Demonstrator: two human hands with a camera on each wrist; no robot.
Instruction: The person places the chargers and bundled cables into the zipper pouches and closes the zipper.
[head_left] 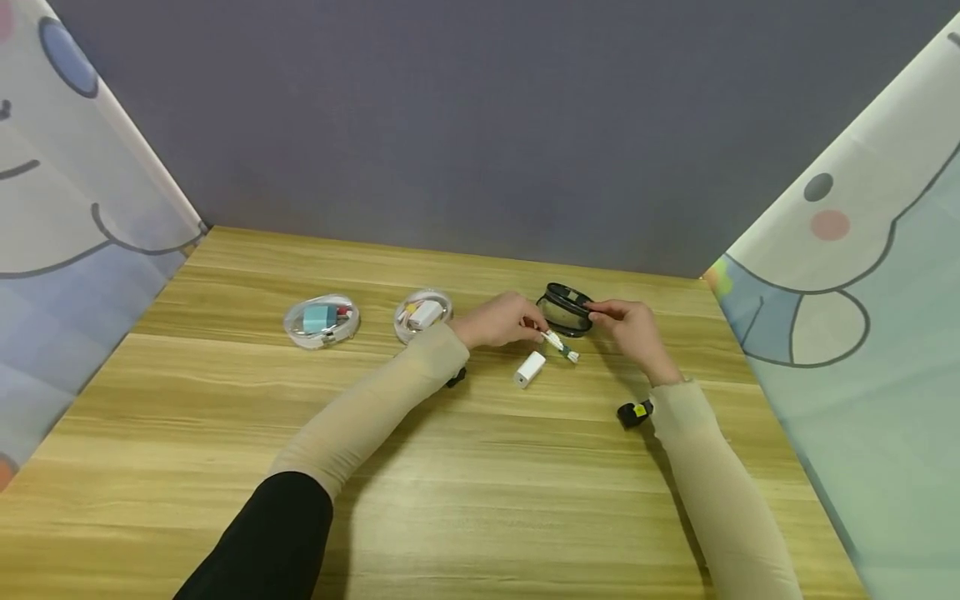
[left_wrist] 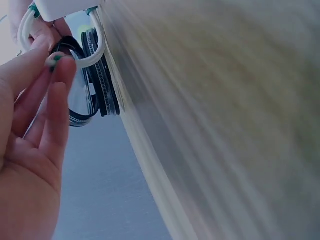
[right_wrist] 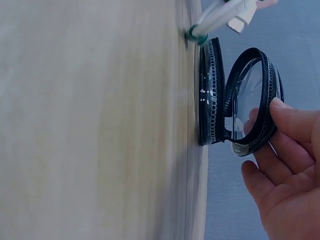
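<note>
My left hand (head_left: 501, 321) pinches one end of a white cable (head_left: 561, 345), bundled with green ties, between thumb and fingers. A white charger plug (head_left: 529, 369) lies on the table just below the cable. To the right, a small round clear pouch (right_wrist: 213, 95) with black zip edging stands unzipped. My right hand (head_left: 628, 329) holds the raised lid (right_wrist: 253, 56) of that pouch, thumb on the outer rim and fingers behind. In the right wrist view the cable hangs beside the pouch's opening.
Left along the wooden table (head_left: 480, 483) lie two round clear cases: one (head_left: 300, 338) with a light-blue plug and cable, another (head_left: 402, 333) with a white plug. Black wrist devices (head_left: 634, 414) sit under both wrists. A grey panel (head_left: 465, 133) closes the back.
</note>
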